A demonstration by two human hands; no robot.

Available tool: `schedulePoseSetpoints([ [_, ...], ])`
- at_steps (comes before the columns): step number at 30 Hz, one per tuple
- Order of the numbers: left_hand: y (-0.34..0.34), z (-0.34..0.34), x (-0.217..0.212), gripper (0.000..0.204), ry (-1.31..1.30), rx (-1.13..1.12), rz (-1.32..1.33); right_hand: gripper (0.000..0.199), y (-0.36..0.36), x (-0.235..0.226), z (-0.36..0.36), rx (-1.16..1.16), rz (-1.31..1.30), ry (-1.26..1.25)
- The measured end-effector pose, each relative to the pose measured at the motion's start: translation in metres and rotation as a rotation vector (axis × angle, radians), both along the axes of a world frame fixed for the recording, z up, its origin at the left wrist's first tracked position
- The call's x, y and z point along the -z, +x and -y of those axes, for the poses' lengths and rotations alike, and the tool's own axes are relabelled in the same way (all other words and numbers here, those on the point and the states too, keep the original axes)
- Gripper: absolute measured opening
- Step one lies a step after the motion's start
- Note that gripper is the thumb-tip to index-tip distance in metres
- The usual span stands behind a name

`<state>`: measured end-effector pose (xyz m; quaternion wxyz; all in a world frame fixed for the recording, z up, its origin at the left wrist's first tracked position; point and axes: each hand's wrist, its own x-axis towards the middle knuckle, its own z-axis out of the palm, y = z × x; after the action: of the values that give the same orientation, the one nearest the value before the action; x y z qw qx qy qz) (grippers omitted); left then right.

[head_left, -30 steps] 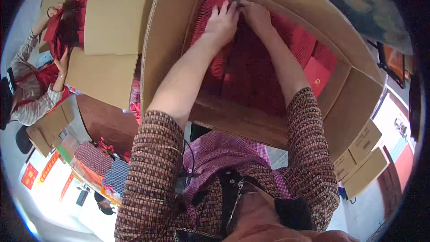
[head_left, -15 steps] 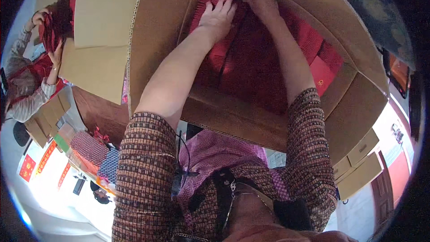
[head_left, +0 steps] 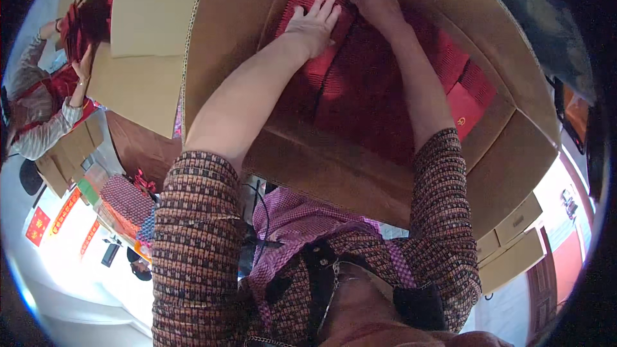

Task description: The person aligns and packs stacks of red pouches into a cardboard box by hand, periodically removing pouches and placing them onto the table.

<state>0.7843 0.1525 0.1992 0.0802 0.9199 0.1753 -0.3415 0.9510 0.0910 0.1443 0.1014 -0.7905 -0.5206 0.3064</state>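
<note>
Rows of flat red packets (head_left: 369, 93) with comb-like edges are packed inside a large brown carton (head_left: 334, 157). The one at the right end shows a small gold mark on its red face (head_left: 464, 110). My left hand (head_left: 310, 29) lies on the far-left row with its fingers spread, gripping nothing. Beside it, my right hand (head_left: 378, 9) reaches to the far end of a neighbouring row. Its fingers are bent and close together at a dark gap; shadow hides whatever is between them.
At the left, another person's hand (head_left: 82, 63) supports a fanned dark red stack (head_left: 77, 29) beside a tan cardboard flap (head_left: 138, 90). Patterned bundles (head_left: 128, 199) lie at the lower left. More cartons (head_left: 511, 254) stand at the right.
My hands stay nearly in place, with the right fingers slightly lower at the row's end. The other person's red stack is now more upright and fanned.
</note>
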Motion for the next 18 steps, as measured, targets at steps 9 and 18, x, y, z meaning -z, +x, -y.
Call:
schedulePoseSetpoints([
  [9,-0.003,0.004,0.005,0.076,-0.013,-0.008,0.023,0.028,0.007,0.001,0.011,-0.066,0.059,0.044],
  [18,-0.009,0.015,0.032,0.074,-0.011,-0.020,0.088,0.031,0.000,0.018,0.016,-0.014,0.113,0.116],
])
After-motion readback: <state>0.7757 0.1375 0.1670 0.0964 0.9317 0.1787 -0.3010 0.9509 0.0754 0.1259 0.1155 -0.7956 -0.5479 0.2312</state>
